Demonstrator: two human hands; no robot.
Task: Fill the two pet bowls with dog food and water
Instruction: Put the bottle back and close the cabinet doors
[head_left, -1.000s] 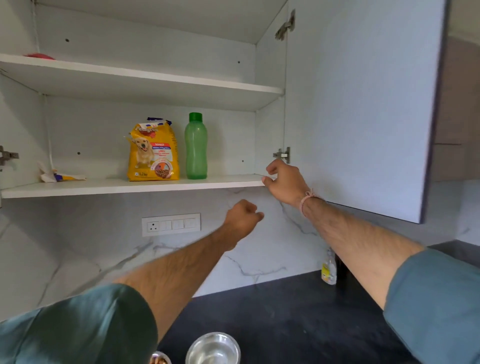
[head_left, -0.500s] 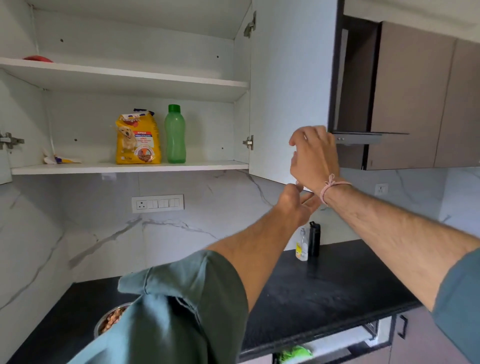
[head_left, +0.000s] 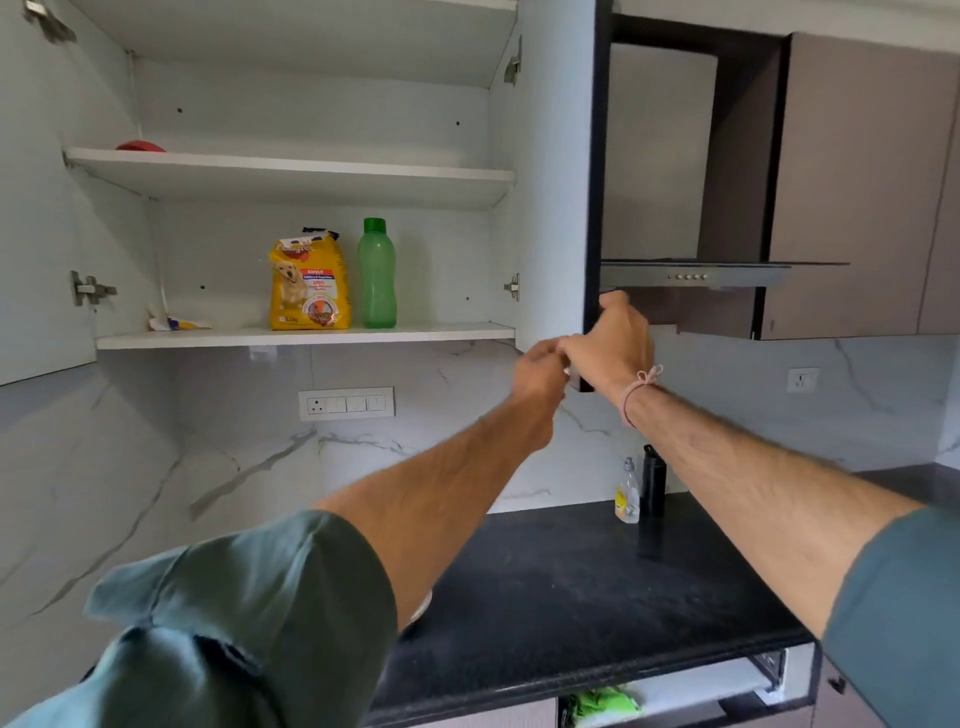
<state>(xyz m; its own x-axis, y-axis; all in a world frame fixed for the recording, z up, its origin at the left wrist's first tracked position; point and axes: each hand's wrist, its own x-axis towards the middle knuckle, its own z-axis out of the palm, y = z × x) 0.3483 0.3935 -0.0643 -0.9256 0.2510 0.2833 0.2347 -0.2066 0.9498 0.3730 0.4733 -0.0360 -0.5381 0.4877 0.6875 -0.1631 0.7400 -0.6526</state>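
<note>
The right hand (head_left: 608, 343) gripped the cabinet door (head_left: 553, 182), the left hand (head_left: 537, 369) — grip unclear — beside it, nearer the upright dog food bag (head_left: 309, 283) leftward.

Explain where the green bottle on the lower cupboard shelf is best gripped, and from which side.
Grip the green bottle round its mid-body, probably coming from the cupboard's open front and from its right. It stands upright on the shelf; the dog food bag stands close on its left, and its right is free. The right hand, gripping the cupboard door, is nearer.
</note>
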